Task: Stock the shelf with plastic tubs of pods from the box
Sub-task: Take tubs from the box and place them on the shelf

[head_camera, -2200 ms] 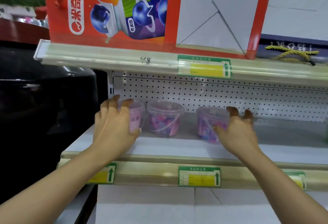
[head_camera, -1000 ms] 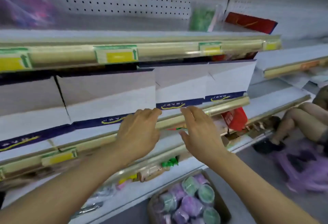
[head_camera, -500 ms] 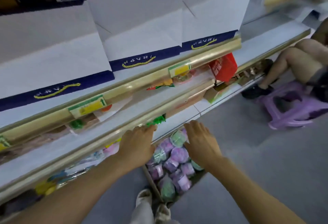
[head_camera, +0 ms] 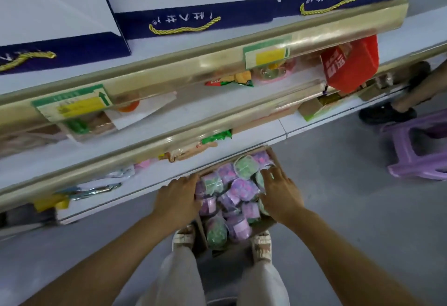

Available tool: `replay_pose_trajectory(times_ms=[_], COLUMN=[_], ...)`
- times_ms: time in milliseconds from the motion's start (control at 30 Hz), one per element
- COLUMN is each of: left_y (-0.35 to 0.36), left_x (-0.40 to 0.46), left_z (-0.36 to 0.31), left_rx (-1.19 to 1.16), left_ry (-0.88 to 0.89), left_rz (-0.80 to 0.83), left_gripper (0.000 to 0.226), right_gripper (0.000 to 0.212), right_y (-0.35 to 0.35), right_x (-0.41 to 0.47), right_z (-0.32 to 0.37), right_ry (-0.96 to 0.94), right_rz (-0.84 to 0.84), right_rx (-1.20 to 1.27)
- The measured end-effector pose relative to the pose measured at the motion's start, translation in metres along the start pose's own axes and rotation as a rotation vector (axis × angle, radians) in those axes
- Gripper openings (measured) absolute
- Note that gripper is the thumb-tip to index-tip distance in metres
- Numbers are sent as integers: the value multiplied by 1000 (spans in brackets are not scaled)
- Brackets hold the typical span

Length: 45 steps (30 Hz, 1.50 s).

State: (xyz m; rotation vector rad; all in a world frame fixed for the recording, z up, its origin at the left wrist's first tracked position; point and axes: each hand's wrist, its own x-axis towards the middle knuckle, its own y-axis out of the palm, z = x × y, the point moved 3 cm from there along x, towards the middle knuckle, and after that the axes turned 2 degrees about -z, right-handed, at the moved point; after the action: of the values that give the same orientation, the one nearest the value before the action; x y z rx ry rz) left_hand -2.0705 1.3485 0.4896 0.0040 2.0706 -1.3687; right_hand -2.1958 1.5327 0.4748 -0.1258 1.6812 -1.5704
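A cardboard box (head_camera: 272,156) sits on the floor between my feet, packed with several clear plastic tubs of pods (head_camera: 238,190) in purple and green. My left hand (head_camera: 177,198) rests on the box's left side, fingers spread over a purple tub. My right hand (head_camera: 280,193) lies on tubs at the right side, fingers apart on a green one. Neither hand has lifted a tub. The shelf with the placed tubs is out of view above.
Shelf edges with price tags (head_camera: 72,106) jut out just above the box. White gift bags with blue bands (head_camera: 191,18) fill the upper shelf. A red bag (head_camera: 350,66) hangs at right. Another person's foot (head_camera: 387,113) and a purple stool (head_camera: 420,146) stand to the right.
My view swung down from the upper shelf to the floor. Both hands let go of the shelved tubs and dropped onto the tubs in the box.
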Motion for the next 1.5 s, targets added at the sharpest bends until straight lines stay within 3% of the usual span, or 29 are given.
replay_pose_trajectory(times_ms=[267, 500, 800, 1000, 1133, 1233, 1500], left_y=[107, 219, 338, 396, 424, 430, 407], left_x=[52, 115, 222, 280, 303, 311, 301], left_z=[-33, -25, 18, 34, 39, 42, 50], left_rx=[-217, -316, -261, -311, -324, -273, -418], left_ry=[-356, -517, -584, -709, -782, -768, -760], left_rz=[1, -43, -139, -137, -195, -268, -260], left_gripper=[58, 49, 68, 91, 106, 104, 86], right_gripper=[54, 61, 78, 92, 103, 113, 91], right_y=[60, 156, 282, 356, 386, 393, 372], right_x=[66, 123, 221, 278, 301, 312, 308], right_z=[-71, -111, -101, -97, -95, -96, -95], right_ry=[-119, -86, -84, -18, 18, 44, 67], right_rz=[93, 125, -55, -138, -229, -331, -392], right_rx=[-31, 23, 134, 101, 50, 7, 38])
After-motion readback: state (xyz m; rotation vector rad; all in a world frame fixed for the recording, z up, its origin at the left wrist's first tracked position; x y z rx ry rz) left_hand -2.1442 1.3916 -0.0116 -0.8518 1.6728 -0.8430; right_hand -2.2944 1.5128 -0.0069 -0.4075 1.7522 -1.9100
